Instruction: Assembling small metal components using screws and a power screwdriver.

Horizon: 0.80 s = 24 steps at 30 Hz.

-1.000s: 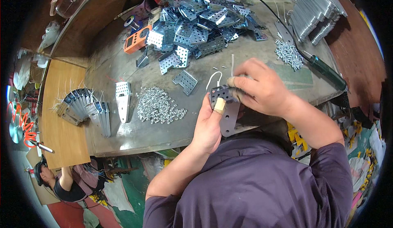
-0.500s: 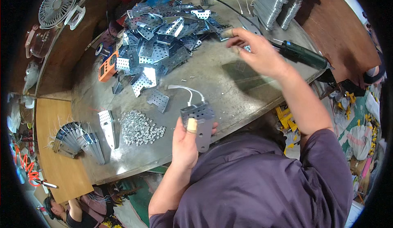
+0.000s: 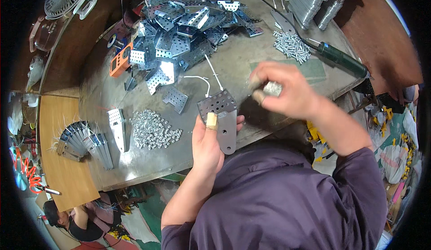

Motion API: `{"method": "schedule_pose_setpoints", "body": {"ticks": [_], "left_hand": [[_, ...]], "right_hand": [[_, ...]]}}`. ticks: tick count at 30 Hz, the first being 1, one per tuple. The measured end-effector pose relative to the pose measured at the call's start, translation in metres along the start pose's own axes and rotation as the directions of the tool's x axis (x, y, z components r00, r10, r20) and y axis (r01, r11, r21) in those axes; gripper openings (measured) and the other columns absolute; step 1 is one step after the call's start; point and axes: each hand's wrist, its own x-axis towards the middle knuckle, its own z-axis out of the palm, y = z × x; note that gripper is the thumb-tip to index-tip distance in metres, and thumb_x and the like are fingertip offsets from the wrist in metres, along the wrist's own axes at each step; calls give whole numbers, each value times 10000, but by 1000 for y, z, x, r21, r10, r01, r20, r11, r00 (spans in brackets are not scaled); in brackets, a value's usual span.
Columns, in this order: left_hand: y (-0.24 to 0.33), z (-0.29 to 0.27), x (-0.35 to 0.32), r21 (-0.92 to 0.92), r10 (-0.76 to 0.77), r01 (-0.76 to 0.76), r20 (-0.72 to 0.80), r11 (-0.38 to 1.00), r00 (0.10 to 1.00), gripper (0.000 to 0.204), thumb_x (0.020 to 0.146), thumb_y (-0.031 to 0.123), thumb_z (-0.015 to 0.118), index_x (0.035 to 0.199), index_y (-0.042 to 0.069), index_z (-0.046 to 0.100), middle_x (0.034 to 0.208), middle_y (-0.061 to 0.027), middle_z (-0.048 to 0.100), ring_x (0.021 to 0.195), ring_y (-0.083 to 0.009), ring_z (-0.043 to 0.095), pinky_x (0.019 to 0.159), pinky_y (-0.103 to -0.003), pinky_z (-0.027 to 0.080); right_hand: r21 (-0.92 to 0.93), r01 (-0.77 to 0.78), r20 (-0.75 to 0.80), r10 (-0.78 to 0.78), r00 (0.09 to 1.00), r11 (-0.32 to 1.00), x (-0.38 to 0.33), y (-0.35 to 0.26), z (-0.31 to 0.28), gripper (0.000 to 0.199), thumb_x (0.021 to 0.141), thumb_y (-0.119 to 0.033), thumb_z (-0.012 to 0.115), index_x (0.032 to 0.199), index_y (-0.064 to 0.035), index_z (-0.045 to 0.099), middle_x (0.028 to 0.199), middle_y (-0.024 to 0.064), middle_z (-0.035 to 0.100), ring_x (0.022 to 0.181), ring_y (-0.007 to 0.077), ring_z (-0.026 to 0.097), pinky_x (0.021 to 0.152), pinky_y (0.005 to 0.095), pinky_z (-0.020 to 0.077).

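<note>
My left hand [image 3: 207,138] is closed on a flat grey metal plate with a perforated metal bracket [image 3: 217,103] lying over its upper end. The thumb, wrapped in a yellowish band, presses on the front. Two white wires [image 3: 214,72] stick out from the bracket's top. My right hand [image 3: 289,90] hovers over the table to the right of the plate. Its fingers are curled toward the thumb and blurred; a silvery patch shows between them, too unclear to name. Beyond it lies a pile of small screws [image 3: 291,47].
Perforated brackets [image 3: 179,30] are heaped at the back. Small nuts [image 3: 152,131] lie left of my left hand, beside fanned plates [image 3: 83,144]. An orange device [image 3: 120,61], a dark green electric screwdriver [image 3: 343,59] and stacked metal parts [image 3: 310,3] stand around. Another person [image 3: 81,218] sits lower left.
My right hand has come back from the screw pile toward the plate, uncovering the screws. The left hand has tilted the plate, so more of its face shows and the wires point differently.
</note>
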Motion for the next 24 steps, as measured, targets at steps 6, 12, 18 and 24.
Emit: {"method": "schedule_pose_setpoints", "body": {"ticks": [6,12,18,24], "left_hand": [[-5,2,1,7,62,-62,34,998,998,317,972,289,410,1156,36,457,1022,-112,596,854,-194,611,735,-340,527],[-14,-3,1,-8,81,-81,28,997,996,284,970,283,426,1153,67,447,1028,-95,593,835,-179,616,716,-314,528],[-8,-6,1,-53,23,-23,10,998,1000,294,974,282,406,1173,66,424,1053,-120,578,901,-249,616,743,-359,531],[-9,-3,4,-23,2,-2,-12,1000,1000,322,978,261,388,1217,45,389,1106,-161,554,945,-316,603,795,-406,517]], "right_hand": [[122,-73,-95,85,992,990,-21,-8,38,185,665,50,624,835,3,568,824,108,578,719,248,575,649,303,478],[-102,97,-132,-110,985,990,-26,-5,47,240,621,34,657,834,-12,555,844,111,572,745,284,575,665,344,486],[-464,41,-104,-101,989,885,-18,10,12,306,721,-82,658,1014,-45,580,939,144,583,854,326,584,722,379,502],[-820,-152,-2,263,965,552,11,69,-44,331,718,6,569,1035,10,476,873,205,596,879,362,581,765,433,473]]}}
